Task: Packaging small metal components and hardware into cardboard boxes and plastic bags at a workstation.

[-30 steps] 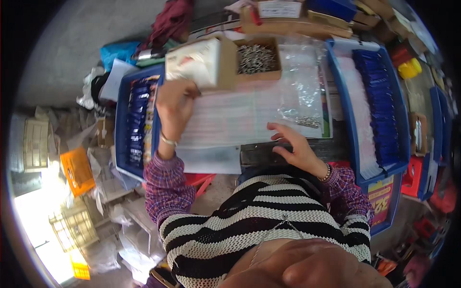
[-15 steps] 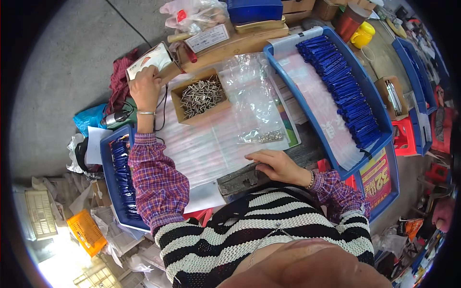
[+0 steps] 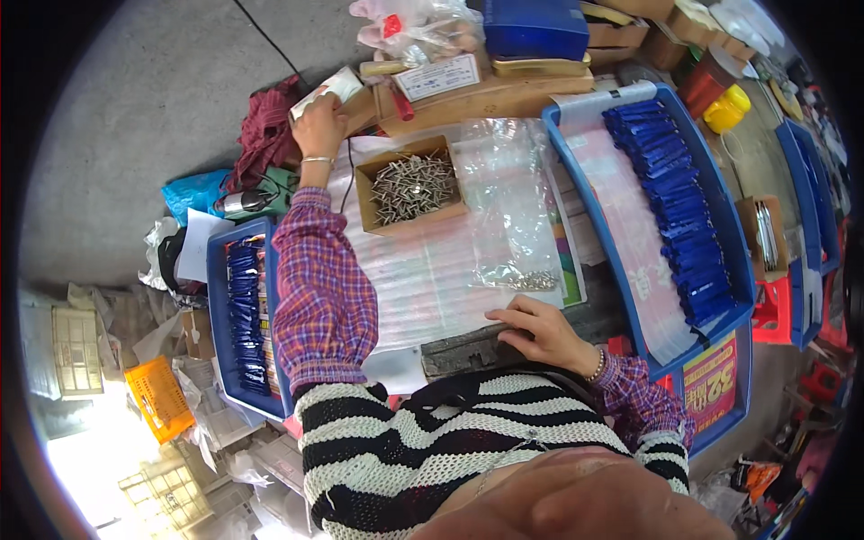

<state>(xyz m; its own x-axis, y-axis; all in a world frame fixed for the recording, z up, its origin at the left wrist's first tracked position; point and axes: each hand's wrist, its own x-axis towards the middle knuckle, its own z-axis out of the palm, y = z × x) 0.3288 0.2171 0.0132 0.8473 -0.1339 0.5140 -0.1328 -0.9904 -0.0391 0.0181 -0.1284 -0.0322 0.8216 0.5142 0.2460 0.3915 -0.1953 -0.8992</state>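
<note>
My left hand (image 3: 319, 130) reaches to the far left of the work surface, its fingers bent over the edge of a small white-topped cardboard box (image 3: 342, 85). What lies inside that box is hidden. My right hand (image 3: 544, 335) hovers or rests at the near edge, fingers apart and holding nothing; contact with the dark board (image 3: 463, 349) below cannot be made out. Between the hands stands an open carton (image 3: 378, 219) of silvery metal pins that look like rivets. A clear plastic bag (image 3: 511, 207) lies to its right, small metal pieces gathered at its near end.
A blue tray (image 3: 605, 236) at right holds many blue slim pieces in a row. Another blue tray (image 3: 219, 319) with similar pieces sits at left. Along the back are a wooden block (image 3: 504, 97), a blue box (image 3: 537, 29) and a yellow container (image 3: 727, 110).
My left hand has moved farther back with the small box, which now shows less of its white top. The whole view has shifted; my right hand stays near the front edge.
</note>
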